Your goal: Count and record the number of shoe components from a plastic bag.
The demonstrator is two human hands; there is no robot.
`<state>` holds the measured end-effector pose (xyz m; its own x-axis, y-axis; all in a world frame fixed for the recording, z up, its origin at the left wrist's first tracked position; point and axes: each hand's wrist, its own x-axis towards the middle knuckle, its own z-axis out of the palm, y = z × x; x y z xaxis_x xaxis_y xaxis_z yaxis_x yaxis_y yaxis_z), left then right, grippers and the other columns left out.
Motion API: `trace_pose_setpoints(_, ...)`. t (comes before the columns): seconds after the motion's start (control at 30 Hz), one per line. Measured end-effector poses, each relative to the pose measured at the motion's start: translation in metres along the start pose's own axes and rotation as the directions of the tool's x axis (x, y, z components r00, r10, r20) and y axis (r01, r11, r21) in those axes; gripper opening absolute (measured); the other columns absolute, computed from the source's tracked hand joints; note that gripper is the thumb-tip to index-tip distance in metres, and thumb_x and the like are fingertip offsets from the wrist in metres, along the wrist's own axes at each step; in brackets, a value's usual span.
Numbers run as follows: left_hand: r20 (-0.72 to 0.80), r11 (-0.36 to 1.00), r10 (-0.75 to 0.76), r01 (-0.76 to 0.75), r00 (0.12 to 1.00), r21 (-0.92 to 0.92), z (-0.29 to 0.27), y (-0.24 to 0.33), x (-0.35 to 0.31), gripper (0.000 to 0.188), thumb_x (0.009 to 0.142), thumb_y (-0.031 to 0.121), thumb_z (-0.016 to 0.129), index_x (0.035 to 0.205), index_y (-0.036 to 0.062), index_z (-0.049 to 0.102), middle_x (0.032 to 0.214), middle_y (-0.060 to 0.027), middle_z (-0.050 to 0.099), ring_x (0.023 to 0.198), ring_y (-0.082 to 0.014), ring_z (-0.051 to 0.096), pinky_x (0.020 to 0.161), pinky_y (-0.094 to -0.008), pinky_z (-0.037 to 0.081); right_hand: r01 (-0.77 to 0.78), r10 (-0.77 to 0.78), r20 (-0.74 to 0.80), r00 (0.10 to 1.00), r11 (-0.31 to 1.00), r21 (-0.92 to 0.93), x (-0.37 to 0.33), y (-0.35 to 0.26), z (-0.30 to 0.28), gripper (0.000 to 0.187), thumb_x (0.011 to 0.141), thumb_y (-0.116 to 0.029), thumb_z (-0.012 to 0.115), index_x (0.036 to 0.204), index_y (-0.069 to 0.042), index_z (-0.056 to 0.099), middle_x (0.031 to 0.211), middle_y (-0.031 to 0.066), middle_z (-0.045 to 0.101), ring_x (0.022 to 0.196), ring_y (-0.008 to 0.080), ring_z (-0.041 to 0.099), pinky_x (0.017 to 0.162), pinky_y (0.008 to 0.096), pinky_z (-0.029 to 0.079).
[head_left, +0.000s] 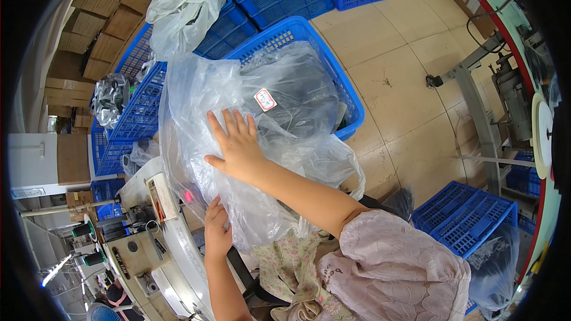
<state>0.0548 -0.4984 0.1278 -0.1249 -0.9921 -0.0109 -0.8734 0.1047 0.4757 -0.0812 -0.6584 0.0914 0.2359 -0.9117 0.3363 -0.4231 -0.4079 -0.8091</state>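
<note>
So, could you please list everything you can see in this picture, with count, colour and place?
clear plastic bag: one, transparent with dark contents and a small red and white label, lying over the nearest crate.
blue crates: several, blue, stacked from upper left to top centre, more at lower right.
second plastic bag: one, whitish, on the crates at the top.
cardboard boxes: many, brown, stacked at upper left.
sewing machine: one, cream, lower left.
tiled floor: beige, right of centre.
right hand: flat on the clear plastic bag.
left hand: at the bag's lower edge; grip hidden.
</note>
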Motion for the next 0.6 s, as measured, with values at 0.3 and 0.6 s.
trace_pose_setpoints(0.3,0.000,1.000,-0.006,0.006,1.000,0.018,-0.0010,0.0024,0.0015,0.025,0.064,-0.008,0.059,0.088,-0.0048,0.063,0.097,-0.0156,0.061,0.117,-0.0410,0.048,0.096,-0.0449,0.039,-0.001,0.001,0.013,1.000,1.000,-0.005,-0.0002,-0.0010,-0.0010,0.091,0.077,-0.044,0.066,0.146,-0.008,0.017,0.140,0.0288,0.029,0.131,0.0469,0.023,0.106,0.0605,0.011)
trace_pose_setpoints(0.6,-0.008,1.000,0.008,-0.008,1.000,0.001,-0.0004,0.0033,0.0019,0.020,0.065,-0.006,0.060,0.085,-0.0048,0.062,0.096,-0.0156,0.062,0.117,-0.0415,0.048,0.096,-0.0452,0.039,-0.003,0.003,0.016,1.000,1.000,-0.010,-0.0004,-0.0013,0.0004,0.091,0.077,-0.043,0.066,0.146,-0.008,0.017,0.140,0.0288,0.029,0.131,0.0463,0.024,0.106,0.0600,0.011)
